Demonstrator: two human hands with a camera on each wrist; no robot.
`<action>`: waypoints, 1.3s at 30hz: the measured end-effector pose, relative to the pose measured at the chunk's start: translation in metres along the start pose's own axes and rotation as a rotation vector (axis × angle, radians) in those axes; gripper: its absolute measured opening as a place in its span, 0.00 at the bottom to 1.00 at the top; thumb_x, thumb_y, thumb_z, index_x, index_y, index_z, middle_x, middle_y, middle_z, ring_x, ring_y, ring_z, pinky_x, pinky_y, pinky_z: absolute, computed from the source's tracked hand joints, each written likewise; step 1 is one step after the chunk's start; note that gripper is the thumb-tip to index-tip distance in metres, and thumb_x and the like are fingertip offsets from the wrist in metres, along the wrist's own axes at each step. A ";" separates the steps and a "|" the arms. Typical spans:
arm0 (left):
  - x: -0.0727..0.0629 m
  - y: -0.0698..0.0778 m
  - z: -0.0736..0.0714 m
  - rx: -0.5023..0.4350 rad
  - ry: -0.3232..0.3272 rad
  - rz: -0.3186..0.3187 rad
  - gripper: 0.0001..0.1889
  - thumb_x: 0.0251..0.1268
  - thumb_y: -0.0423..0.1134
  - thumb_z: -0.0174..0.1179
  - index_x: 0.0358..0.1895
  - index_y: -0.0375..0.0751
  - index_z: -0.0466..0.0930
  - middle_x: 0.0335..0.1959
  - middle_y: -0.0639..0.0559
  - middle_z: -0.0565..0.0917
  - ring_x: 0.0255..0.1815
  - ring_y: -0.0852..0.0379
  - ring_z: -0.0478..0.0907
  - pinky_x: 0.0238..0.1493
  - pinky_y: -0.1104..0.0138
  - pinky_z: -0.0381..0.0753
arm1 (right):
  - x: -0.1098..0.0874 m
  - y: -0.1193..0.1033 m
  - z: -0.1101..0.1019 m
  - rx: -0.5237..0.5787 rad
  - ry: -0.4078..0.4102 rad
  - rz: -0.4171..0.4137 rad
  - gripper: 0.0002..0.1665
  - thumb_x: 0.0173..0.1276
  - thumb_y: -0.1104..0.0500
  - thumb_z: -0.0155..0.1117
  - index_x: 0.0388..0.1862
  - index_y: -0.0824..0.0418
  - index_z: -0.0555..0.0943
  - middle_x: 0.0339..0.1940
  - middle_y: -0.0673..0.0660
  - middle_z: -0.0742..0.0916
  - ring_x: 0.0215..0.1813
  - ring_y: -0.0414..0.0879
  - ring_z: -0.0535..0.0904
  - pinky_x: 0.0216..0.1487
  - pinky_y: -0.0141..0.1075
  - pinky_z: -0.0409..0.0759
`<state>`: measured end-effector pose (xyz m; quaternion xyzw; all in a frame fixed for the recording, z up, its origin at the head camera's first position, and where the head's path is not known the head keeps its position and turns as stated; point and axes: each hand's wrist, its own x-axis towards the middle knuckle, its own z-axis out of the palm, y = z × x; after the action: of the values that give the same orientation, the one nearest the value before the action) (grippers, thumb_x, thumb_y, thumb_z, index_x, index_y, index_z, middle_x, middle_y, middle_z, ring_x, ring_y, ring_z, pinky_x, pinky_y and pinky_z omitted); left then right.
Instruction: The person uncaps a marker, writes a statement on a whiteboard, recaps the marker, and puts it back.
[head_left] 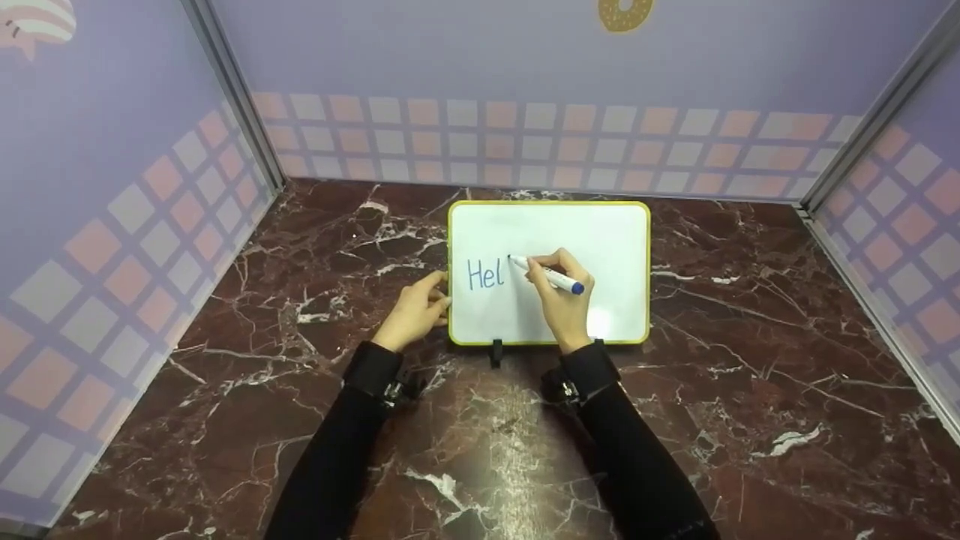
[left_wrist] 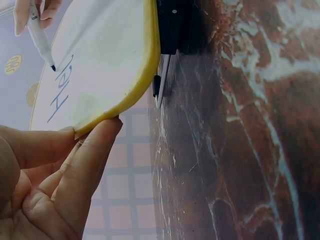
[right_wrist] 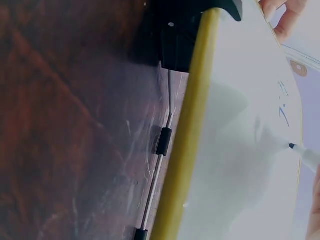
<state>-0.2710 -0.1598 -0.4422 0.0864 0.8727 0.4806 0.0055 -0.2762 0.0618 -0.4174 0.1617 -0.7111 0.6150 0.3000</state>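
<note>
A whiteboard [head_left: 551, 225] with a yellow frame leans on a black stand [head_left: 496, 352]. Blue letters "Hel" [head_left: 486, 274] are written on its left half. My right hand [head_left: 568, 296] grips a white marker [head_left: 551, 276] with a blue end. The marker's dark tip is right at the board, just beside the last letter. My left hand [head_left: 416, 307] pinches the board's left edge between thumb and fingers, as the left wrist view shows up close at the yellow frame [left_wrist: 142, 80]. In the right wrist view only a sliver of the right hand [right_wrist: 315, 210] shows behind the marker.
The board stands on a dark red marbled table [head_left: 750, 375]. Lilac panels with pink and white checks [head_left: 540, 142] enclose the back and both sides. Thin metal rods of the stand [right_wrist: 152, 192] reach back behind the board along the tabletop.
</note>
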 end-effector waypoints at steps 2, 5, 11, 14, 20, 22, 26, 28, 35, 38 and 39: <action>0.000 0.000 0.000 0.002 -0.004 0.001 0.16 0.72 0.26 0.53 0.61 0.30 0.71 0.44 0.29 0.84 0.41 0.40 0.85 0.42 0.59 0.91 | 0.000 0.000 -0.001 -0.006 0.002 0.006 0.06 0.65 0.73 0.64 0.28 0.75 0.80 0.25 0.71 0.86 0.26 0.50 0.84 0.28 0.21 0.75; 0.001 0.000 0.001 0.000 -0.012 -0.004 0.17 0.73 0.27 0.52 0.62 0.30 0.70 0.44 0.30 0.83 0.42 0.40 0.85 0.44 0.57 0.91 | -0.001 0.000 -0.002 -0.003 -0.006 0.018 0.08 0.64 0.74 0.63 0.24 0.75 0.78 0.22 0.70 0.85 0.24 0.52 0.83 0.26 0.21 0.75; 0.001 -0.002 0.001 -0.045 -0.021 -0.020 0.18 0.73 0.26 0.51 0.64 0.29 0.69 0.45 0.28 0.83 0.43 0.39 0.85 0.46 0.57 0.90 | -0.003 -0.001 -0.005 -0.007 -0.051 0.034 0.12 0.64 0.75 0.60 0.20 0.75 0.75 0.18 0.71 0.83 0.20 0.59 0.80 0.22 0.21 0.72; 0.000 -0.002 0.000 -0.070 -0.021 -0.006 0.18 0.73 0.25 0.51 0.63 0.28 0.68 0.44 0.28 0.83 0.41 0.41 0.85 0.45 0.59 0.91 | -0.003 -0.002 -0.007 -0.014 -0.062 0.034 0.13 0.63 0.76 0.58 0.18 0.76 0.74 0.16 0.72 0.82 0.19 0.64 0.78 0.20 0.21 0.69; -0.001 -0.001 -0.001 -0.073 -0.019 0.012 0.18 0.73 0.25 0.51 0.63 0.27 0.68 0.43 0.29 0.82 0.39 0.44 0.86 0.42 0.61 0.91 | -0.001 -0.002 -0.010 -0.009 -0.027 0.020 0.14 0.62 0.78 0.57 0.16 0.76 0.72 0.15 0.71 0.81 0.19 0.64 0.77 0.20 0.21 0.68; 0.000 -0.001 0.000 -0.065 -0.019 -0.014 0.18 0.73 0.25 0.51 0.64 0.28 0.68 0.44 0.29 0.82 0.41 0.41 0.85 0.45 0.59 0.91 | 0.000 -0.001 -0.012 -0.005 -0.004 0.010 0.13 0.62 0.77 0.58 0.17 0.76 0.73 0.16 0.71 0.81 0.19 0.63 0.77 0.20 0.21 0.68; 0.001 -0.001 0.001 -0.039 -0.014 -0.023 0.18 0.73 0.26 0.51 0.64 0.29 0.69 0.45 0.29 0.82 0.42 0.40 0.85 0.45 0.57 0.91 | 0.001 0.002 -0.015 0.014 0.025 0.002 0.13 0.62 0.77 0.58 0.17 0.75 0.73 0.17 0.72 0.81 0.19 0.61 0.77 0.21 0.22 0.68; 0.001 0.000 0.001 -0.033 -0.010 -0.021 0.18 0.73 0.26 0.51 0.63 0.29 0.69 0.44 0.29 0.82 0.41 0.41 0.85 0.45 0.56 0.91 | 0.001 0.002 -0.015 0.015 0.021 -0.001 0.13 0.62 0.77 0.58 0.18 0.75 0.74 0.17 0.72 0.82 0.19 0.57 0.77 0.21 0.22 0.69; -0.001 0.002 0.001 -0.033 -0.012 -0.023 0.18 0.73 0.26 0.52 0.63 0.29 0.69 0.44 0.29 0.82 0.41 0.40 0.84 0.46 0.54 0.90 | 0.001 0.002 -0.013 -0.004 0.020 -0.022 0.11 0.61 0.77 0.61 0.19 0.76 0.76 0.17 0.69 0.83 0.19 0.44 0.80 0.22 0.21 0.74; -0.001 0.002 0.001 -0.033 -0.019 -0.025 0.19 0.73 0.26 0.51 0.64 0.29 0.68 0.45 0.28 0.82 0.43 0.38 0.84 0.47 0.53 0.90 | 0.001 0.002 -0.014 -0.017 0.035 -0.012 0.13 0.62 0.77 0.60 0.18 0.75 0.73 0.17 0.68 0.82 0.19 0.50 0.79 0.22 0.22 0.73; -0.001 0.001 0.000 -0.032 -0.021 -0.029 0.19 0.74 0.26 0.51 0.65 0.29 0.68 0.46 0.28 0.82 0.44 0.38 0.84 0.48 0.53 0.90 | 0.001 0.001 -0.014 -0.022 0.037 -0.007 0.14 0.62 0.77 0.59 0.17 0.75 0.72 0.17 0.68 0.82 0.19 0.52 0.79 0.22 0.22 0.72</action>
<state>-0.2698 -0.1590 -0.4415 0.0786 0.8659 0.4935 0.0231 -0.2748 0.0759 -0.4167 0.1493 -0.7117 0.6089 0.3169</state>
